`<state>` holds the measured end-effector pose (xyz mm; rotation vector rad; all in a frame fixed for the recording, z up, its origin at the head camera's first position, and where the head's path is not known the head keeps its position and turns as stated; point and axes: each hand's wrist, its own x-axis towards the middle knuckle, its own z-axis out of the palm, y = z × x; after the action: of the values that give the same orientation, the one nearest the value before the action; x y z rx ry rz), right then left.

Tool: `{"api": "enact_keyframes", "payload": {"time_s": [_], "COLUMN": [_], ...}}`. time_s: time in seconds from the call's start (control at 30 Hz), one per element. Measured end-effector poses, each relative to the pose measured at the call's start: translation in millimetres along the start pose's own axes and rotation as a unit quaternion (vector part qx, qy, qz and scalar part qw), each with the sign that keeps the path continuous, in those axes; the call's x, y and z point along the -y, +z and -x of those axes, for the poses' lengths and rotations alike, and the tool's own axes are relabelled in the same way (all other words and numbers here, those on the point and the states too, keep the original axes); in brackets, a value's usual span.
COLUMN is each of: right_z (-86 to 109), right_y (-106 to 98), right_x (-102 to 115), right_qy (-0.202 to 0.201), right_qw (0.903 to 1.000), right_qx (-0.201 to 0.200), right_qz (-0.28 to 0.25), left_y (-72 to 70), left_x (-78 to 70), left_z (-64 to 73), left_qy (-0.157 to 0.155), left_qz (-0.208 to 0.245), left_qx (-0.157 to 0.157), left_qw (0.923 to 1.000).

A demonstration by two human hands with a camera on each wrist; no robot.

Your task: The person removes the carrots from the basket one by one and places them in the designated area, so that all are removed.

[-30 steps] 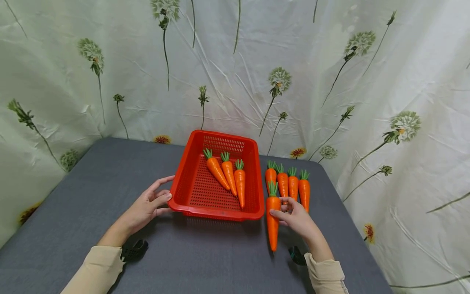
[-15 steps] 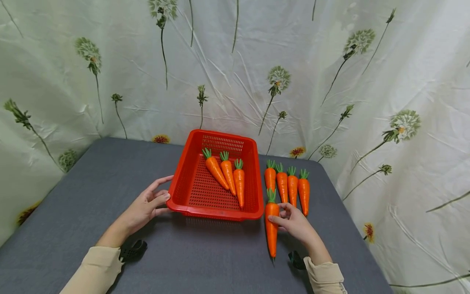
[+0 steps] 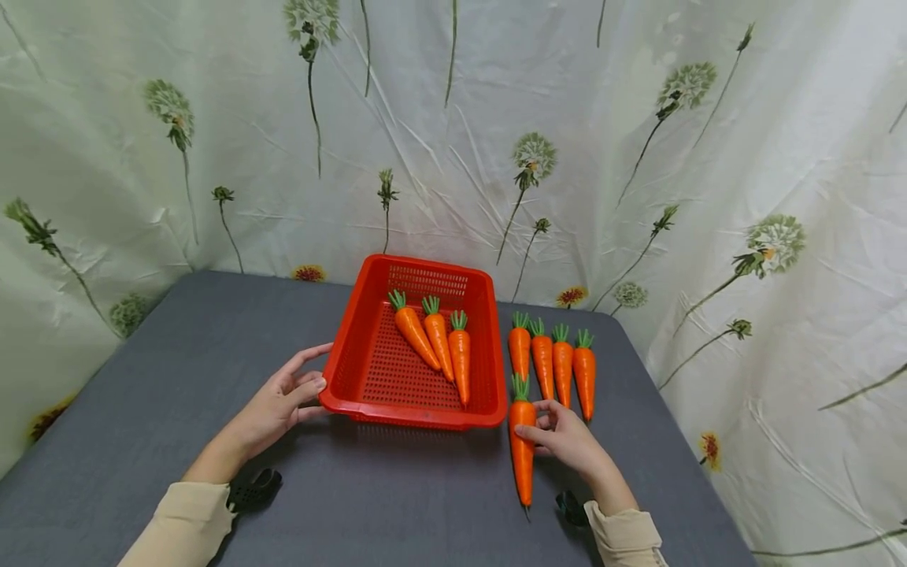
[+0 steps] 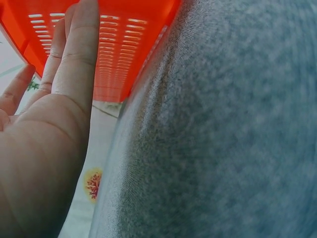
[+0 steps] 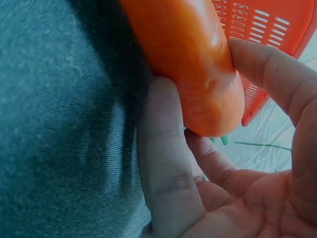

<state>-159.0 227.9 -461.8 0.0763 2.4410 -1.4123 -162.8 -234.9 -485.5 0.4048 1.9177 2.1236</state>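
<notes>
A red plastic basket (image 3: 414,417) holds three orange carrots with green tops, the right one (image 3: 460,366) nearest its right wall. At its front left corner, my left hand (image 3: 279,402) touches the outer side with fairly straight fingers. The left wrist view shows those fingers (image 4: 79,54) along the slotted wall. My right hand (image 3: 567,437) pinches another carrot (image 3: 523,457) just right of the basket, thumb on one side and fingers on the other. That carrot's green top points away from me. Up close in the right wrist view, the held carrot (image 5: 198,84) lies between thumb and fingers.
Several more carrots (image 3: 563,366) lie in a row right of the basket, beyond my right hand. Grey cloth (image 3: 397,512) covers the table. A flower-printed curtain (image 3: 439,157) hangs behind and along the right side.
My right hand has drawn the held carrot a short way towards me, away from the row. My left hand and the basket stay nearly still.
</notes>
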Motion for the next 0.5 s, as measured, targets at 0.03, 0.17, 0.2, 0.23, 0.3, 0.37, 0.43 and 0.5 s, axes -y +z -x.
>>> {"api": "enact_keyframes", "payload": {"time_s": [0.03,0.17,0.2,0.23,0.3,0.37,0.43,0.5], "right_z": [-0.2,-0.2,0.1,0.5,0.9,1.3,1.6,2.1], "right_y": [0.1,0.0,-0.1,-0.1,0.0,0.3,0.9,1.7], "right_x": [-0.9,-4.3,-5.3,-5.7,-6.7,-6.8,-6.2,-5.3], "right_qy": [0.000,0.000,0.002,0.003,0.006,0.008,0.010,0.012], "right_qw": [1.0000,1.0000,1.0000,0.9999,0.9999,0.9999,0.9998,0.9997], "right_qx": [0.002,0.006,0.005,0.005,0.003,0.002,-0.003,-0.007], "right_qz": [-0.001,0.004,0.007,0.009,0.013,0.014,0.015,0.017], "left_y": [-0.2,-0.6,-0.5,-0.5,-0.4,-0.3,-0.2,0.3], "left_x": [0.3,1.2,1.3,1.3,1.1,0.7,0.4,0.2], "left_z": [-0.1,-0.6,-0.8,-0.6,-0.3,-0.2,-0.2,-0.2], "left_qy": [-0.001,-0.001,-0.001,-0.001,-0.002,-0.002,0.000,0.000], "left_qz": [0.000,0.002,0.002,0.002,0.002,0.000,0.003,0.006], "left_qx": [-0.001,-0.001,-0.001,0.000,0.000,-0.001,0.001,0.001], "left_qw": [1.0000,1.0000,1.0000,1.0000,1.0000,1.0000,1.0000,1.0000]}}
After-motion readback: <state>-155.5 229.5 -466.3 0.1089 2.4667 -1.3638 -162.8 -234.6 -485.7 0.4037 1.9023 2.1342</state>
